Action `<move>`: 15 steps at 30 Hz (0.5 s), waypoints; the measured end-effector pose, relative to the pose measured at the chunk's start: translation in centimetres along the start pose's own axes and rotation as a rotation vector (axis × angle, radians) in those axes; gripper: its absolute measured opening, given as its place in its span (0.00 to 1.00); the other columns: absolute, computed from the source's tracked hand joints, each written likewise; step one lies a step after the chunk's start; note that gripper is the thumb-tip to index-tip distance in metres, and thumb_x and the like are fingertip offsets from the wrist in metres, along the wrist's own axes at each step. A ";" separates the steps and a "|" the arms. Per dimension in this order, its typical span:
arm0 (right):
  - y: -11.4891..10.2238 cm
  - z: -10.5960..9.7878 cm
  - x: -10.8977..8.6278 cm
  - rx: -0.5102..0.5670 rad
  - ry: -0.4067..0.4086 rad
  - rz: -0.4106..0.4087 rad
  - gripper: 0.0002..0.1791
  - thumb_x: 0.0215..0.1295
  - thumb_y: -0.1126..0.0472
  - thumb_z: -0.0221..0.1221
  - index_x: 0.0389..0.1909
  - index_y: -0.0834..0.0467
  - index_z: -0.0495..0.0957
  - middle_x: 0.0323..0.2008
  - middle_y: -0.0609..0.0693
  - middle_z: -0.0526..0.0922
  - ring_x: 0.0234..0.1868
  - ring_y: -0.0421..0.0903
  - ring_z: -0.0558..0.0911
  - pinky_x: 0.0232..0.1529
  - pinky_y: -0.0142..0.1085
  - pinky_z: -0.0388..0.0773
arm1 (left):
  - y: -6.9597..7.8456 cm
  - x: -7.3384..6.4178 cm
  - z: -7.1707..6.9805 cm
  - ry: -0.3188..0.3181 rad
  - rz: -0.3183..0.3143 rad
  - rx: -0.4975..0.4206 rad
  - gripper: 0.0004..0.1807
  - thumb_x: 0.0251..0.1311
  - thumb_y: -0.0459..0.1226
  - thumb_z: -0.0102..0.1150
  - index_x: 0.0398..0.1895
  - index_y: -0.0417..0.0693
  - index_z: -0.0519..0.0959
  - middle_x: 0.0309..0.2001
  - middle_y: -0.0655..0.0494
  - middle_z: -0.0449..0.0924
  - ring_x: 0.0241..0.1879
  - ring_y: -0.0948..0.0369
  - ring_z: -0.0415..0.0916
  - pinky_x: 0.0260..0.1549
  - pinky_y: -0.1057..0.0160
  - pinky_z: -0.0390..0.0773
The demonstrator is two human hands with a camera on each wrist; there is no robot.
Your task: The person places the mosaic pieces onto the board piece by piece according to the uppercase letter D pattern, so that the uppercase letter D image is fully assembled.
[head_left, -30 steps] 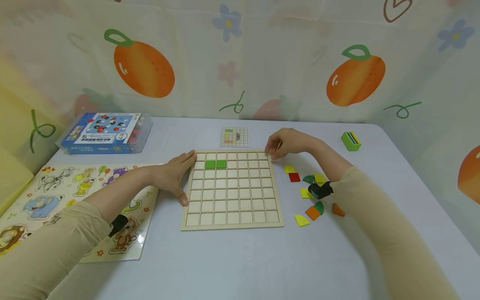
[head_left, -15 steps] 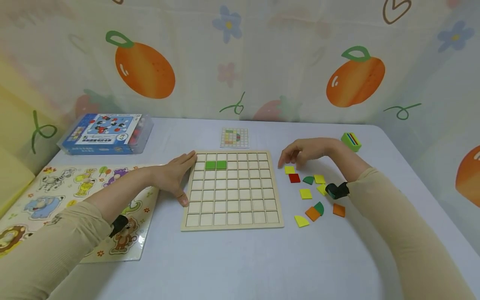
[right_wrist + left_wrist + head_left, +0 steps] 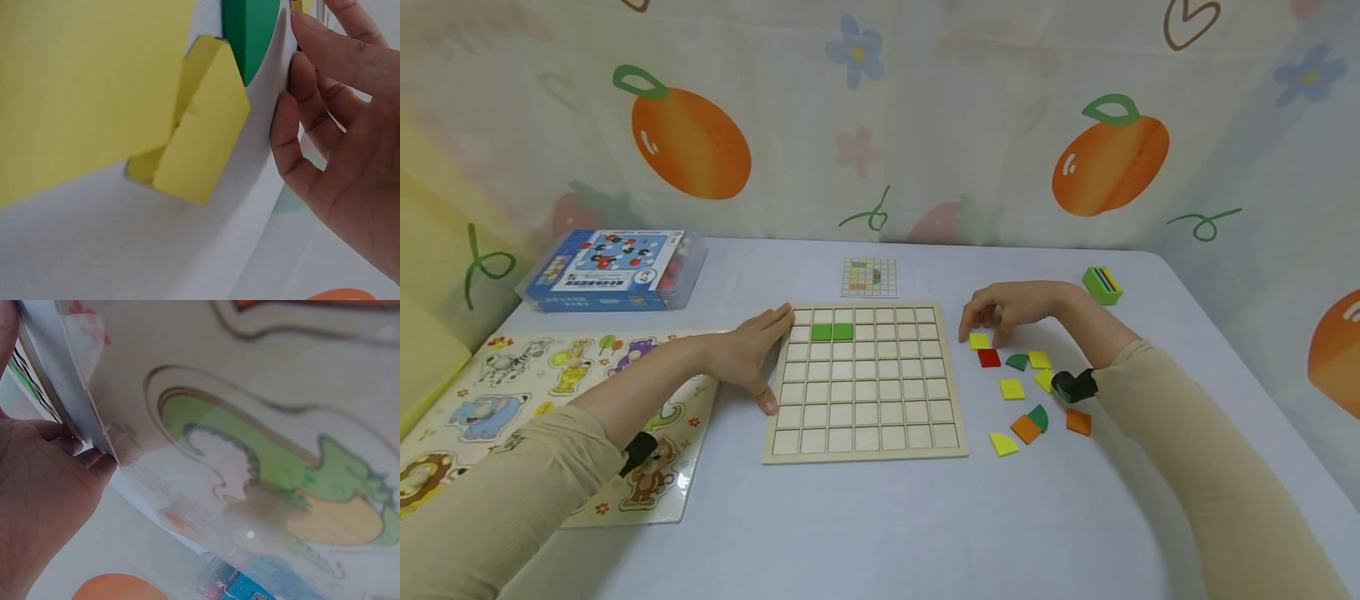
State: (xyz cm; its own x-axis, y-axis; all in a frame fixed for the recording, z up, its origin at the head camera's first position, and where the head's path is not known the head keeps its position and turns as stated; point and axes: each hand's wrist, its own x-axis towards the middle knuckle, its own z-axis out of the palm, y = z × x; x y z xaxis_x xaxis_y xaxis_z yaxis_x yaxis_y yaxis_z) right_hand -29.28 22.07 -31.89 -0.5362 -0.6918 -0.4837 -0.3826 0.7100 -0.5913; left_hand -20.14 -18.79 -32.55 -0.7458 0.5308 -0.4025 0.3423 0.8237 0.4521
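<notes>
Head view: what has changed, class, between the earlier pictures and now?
The right hand moved rightward and nearer from the far right corner of the grid board, and now straddles a yellow square, no grip visible. The left hand, grid board and green squares stayed put.

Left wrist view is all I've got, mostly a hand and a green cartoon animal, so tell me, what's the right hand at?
Observer: The right hand is at a yellow square, a fingertip to one side of it and the thumb to the other; I can't tell for sure whether they touch it.

Operator: Okay, and which cells of the wooden grid are filled?

Observer: Second row from the far edge: a left green square in the second column and a right green square in the third.

Operator: Anything past that far edge?

Observer: Yes, a small card printed with a coloured grid pattern lies flat just beyond it.
</notes>
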 end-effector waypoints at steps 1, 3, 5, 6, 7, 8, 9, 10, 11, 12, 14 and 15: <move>0.0 0.0 0.0 -0.004 0.000 0.001 0.22 0.54 0.76 0.63 0.47 0.51 0.84 0.51 0.53 0.77 0.48 0.49 0.70 0.51 0.37 0.70 | 0.0 0.0 0.0 0.000 0.000 0.000 0.79 0.33 0.52 0.82 0.77 0.30 0.33 0.79 0.33 0.25 0.78 0.33 0.25 0.75 0.32 0.37; -0.1 0.0 0.0 -0.009 0.001 0.003 0.20 0.54 0.75 0.64 0.46 0.53 0.84 0.50 0.54 0.76 0.48 0.49 0.70 0.51 0.37 0.70 | 0.0 0.0 0.0 0.000 0.000 0.002 0.79 0.33 0.52 0.82 0.77 0.31 0.33 0.79 0.33 0.25 0.78 0.33 0.25 0.75 0.32 0.37; -0.1 0.0 0.0 -0.012 0.002 0.003 0.19 0.55 0.74 0.65 0.46 0.54 0.84 0.48 0.55 0.76 0.47 0.49 0.70 0.50 0.37 0.70 | 0.0 0.0 0.0 -0.001 -0.002 0.005 0.79 0.33 0.52 0.82 0.77 0.30 0.33 0.79 0.33 0.25 0.78 0.33 0.25 0.75 0.32 0.37; -0.1 0.0 0.0 -0.012 0.004 0.002 0.18 0.55 0.73 0.66 0.46 0.54 0.84 0.48 0.55 0.75 0.47 0.49 0.70 0.50 0.37 0.70 | 0.0 0.0 0.0 -0.001 -0.002 0.006 0.79 0.33 0.52 0.82 0.77 0.30 0.33 0.79 0.33 0.25 0.78 0.33 0.25 0.75 0.32 0.37; -0.1 0.1 0.0 -0.013 0.005 0.001 0.18 0.55 0.73 0.66 0.45 0.55 0.83 0.47 0.55 0.75 0.47 0.49 0.70 0.50 0.37 0.69 | 0.0 0.0 0.0 -0.001 -0.004 0.008 0.79 0.33 0.52 0.82 0.77 0.31 0.33 0.79 0.33 0.25 0.78 0.33 0.25 0.75 0.33 0.37; -0.2 0.1 0.0 -0.014 0.007 0.001 0.17 0.55 0.73 0.67 0.45 0.55 0.83 0.46 0.56 0.75 0.46 0.49 0.70 0.49 0.37 0.69 | 0.1 0.0 0.0 0.000 -0.005 0.008 0.79 0.33 0.52 0.82 0.77 0.31 0.33 0.79 0.33 0.25 0.78 0.33 0.25 0.75 0.33 0.38; -0.2 0.1 0.0 -0.016 0.009 0.002 0.17 0.54 0.72 0.67 0.45 0.56 0.83 0.46 0.56 0.75 0.46 0.49 0.70 0.49 0.37 0.70 | 0.1 -0.1 0.0 -0.001 -0.006 0.009 0.79 0.33 0.52 0.82 0.77 0.31 0.33 0.79 0.33 0.25 0.78 0.33 0.25 0.75 0.33 0.38; -0.3 0.1 0.0 -0.018 0.012 0.004 0.16 0.54 0.72 0.68 0.44 0.56 0.83 0.46 0.55 0.76 0.46 0.49 0.70 0.49 0.36 0.70 | 0.1 -0.1 0.0 -0.001 -0.007 0.009 0.79 0.33 0.52 0.82 0.77 0.31 0.33 0.79 0.32 0.25 0.78 0.33 0.25 0.75 0.33 0.38; -0.3 0.0 0.0 -0.018 0.014 0.005 0.16 0.54 0.72 0.68 0.44 0.57 0.82 0.45 0.55 0.76 0.45 0.49 0.70 0.48 0.36 0.70 | 0.1 -0.1 0.0 -0.001 -0.007 0.007 0.79 0.33 0.52 0.82 0.77 0.30 0.33 0.79 0.32 0.25 0.78 0.33 0.25 0.75 0.33 0.37; -0.4 0.0 0.0 -0.015 0.017 0.009 0.16 0.54 0.71 0.69 0.43 0.57 0.82 0.44 0.55 0.77 0.44 0.49 0.70 0.47 0.36 0.71 | 0.2 -0.1 0.0 0.000 -0.007 0.006 0.79 0.33 0.52 0.82 0.77 0.30 0.33 0.79 0.32 0.25 0.78 0.33 0.25 0.75 0.33 0.37; -0.5 0.1 0.1 -0.016 0.030 0.022 0.15 0.53 0.70 0.70 0.41 0.58 0.81 0.43 0.55 0.78 0.43 0.48 0.71 0.45 0.35 0.72 | 0.2 -0.1 0.0 0.001 -0.006 0.003 0.79 0.33 0.52 0.82 0.77 0.30 0.33 0.79 0.32 0.25 0.78 0.33 0.25 0.75 0.33 0.37; -0.6 0.1 0.1 -0.013 0.035 0.024 0.14 0.53 0.70 0.70 0.40 0.59 0.80 0.43 0.55 0.78 0.42 0.48 0.71 0.45 0.34 0.72 | 0.2 -0.1 0.0 0.001 -0.005 0.002 0.79 0.33 0.52 0.82 0.77 0.30 0.33 0.79 0.32 0.25 0.78 0.33 0.25 0.75 0.33 0.37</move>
State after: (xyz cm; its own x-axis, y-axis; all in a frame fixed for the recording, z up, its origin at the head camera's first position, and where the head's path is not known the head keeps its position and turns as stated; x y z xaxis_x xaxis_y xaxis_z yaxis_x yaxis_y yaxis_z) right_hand -29.06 21.54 -31.63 -0.5713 -0.6694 -0.4749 -0.3790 0.7284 -0.5707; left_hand -20.04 -18.72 -32.41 -0.7483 0.5266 -0.4035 0.3399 0.8267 0.4484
